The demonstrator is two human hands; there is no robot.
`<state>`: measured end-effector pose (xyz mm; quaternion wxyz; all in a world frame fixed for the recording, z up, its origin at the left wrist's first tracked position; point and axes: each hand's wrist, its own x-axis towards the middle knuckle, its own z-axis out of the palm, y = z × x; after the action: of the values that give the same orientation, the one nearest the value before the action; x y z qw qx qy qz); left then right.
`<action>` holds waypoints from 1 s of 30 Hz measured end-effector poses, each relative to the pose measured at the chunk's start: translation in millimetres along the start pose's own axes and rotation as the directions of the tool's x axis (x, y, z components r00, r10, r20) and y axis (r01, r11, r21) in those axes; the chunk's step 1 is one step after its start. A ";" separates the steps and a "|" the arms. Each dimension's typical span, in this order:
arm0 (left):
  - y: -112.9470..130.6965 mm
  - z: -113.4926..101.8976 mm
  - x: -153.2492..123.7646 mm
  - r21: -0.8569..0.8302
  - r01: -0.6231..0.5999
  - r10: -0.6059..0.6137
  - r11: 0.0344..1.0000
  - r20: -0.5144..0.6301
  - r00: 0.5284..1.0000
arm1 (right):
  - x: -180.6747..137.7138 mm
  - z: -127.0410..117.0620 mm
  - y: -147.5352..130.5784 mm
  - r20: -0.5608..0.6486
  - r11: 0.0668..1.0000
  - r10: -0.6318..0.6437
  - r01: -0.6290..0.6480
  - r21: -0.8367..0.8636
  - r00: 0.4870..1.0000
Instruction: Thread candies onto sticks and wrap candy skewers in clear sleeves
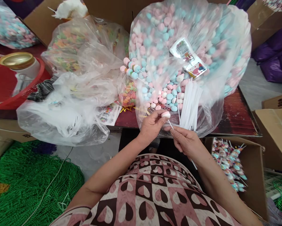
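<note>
My left hand (151,126) pinches a pink and white marshmallow (165,115) between thumb and fingertips, just over the table's front edge. In my right hand (187,140) is a thin white stick (170,124), its upper end meeting the marshmallow; whether it has gone in, I cannot tell. Beyond my hands, loose pink, blue and white marshmallows (170,95) lie at the mouth of a big clear plastic bag (209,103). A bundle of white sticks (190,105) rests beside them. Several skewered marshmallow sticks (132,68) lie on the plastic to the left.
Bags of colourful gummy candy (69,44) and a plastic bag of white wrappers (63,122) cover the table's left. A red basket (40,75) stands farther left. Below the table, at right, an open carton (251,175) holds wrapped candy sticks (229,164). Green strands (37,179) cover the floor at left.
</note>
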<state>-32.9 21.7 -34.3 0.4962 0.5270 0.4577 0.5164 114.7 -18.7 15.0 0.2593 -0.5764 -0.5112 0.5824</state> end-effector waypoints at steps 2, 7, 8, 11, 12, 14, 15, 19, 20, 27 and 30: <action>1.7 0.4 -2.2 0.070 -0.048 0.047 0.996 0.006 0.999 | 0.6 1.2 1.7 -0.001 0.999 0.015 -0.014 0.052 1.000; 7.2 6.2 -8.0 0.206 -0.107 0.106 0.973 0.018 0.994 | 0.5 12.3 1.8 -0.109 0.994 0.000 0.011 0.106 0.994; 7.9 6.7 -7.8 0.217 -0.107 0.106 0.970 0.020 0.994 | 0.1 13.8 0.2 -0.124 0.994 -0.004 0.017 0.107 0.992; 8.1 2.8 -3.1 0.226 -0.100 0.104 0.969 -0.003 0.995 | -2.0 11.9 -5.3 -0.096 0.996 0.003 0.006 0.093 0.995; 7.7 -0.2 -0.7 0.230 -0.094 0.102 0.969 -0.024 0.995 | -3.1 9.5 -6.1 -0.059 0.998 0.006 -0.002 0.069 0.998; 7.5 -7.2 4.0 0.257 -0.090 0.108 0.962 -0.059 0.992 | -5.7 4.4 -4.5 0.011 1.000 0.009 -0.009 0.017 1.000; 7.8 -10.5 5.8 0.289 -0.101 0.125 0.952 -0.065 0.990 | -7.0 2.8 -1.9 0.020 1.000 0.007 -0.008 0.013 1.000; 12.0 -16.2 6.1 0.473 -0.220 0.245 0.853 0.007 0.969 | -10.1 6.5 15.5 -0.045 0.990 0.004 0.002 0.140 0.999; 13.1 -15.4 4.7 0.512 -0.252 0.275 0.821 0.032 0.961 | -10.2 9.1 19.7 -0.051 0.985 0.008 0.001 0.173 0.999; 13.9 2.6 -17.1 0.533 -0.381 0.310 0.755 0.222 0.924 | -3.4 16.7 25.6 -0.116 0.937 -0.003 0.044 0.346 0.993; 17.5 6.2 -21.6 0.484 -0.355 0.231 0.800 0.298 0.926 | 0.0 12.2 20.5 -0.121 0.913 0.023 0.029 0.407 0.992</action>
<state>-28.3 -1.7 -18.7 0.2935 0.7623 0.4355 0.3784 109.2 -29.4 -5.5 0.4059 -0.5438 -0.3623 0.6390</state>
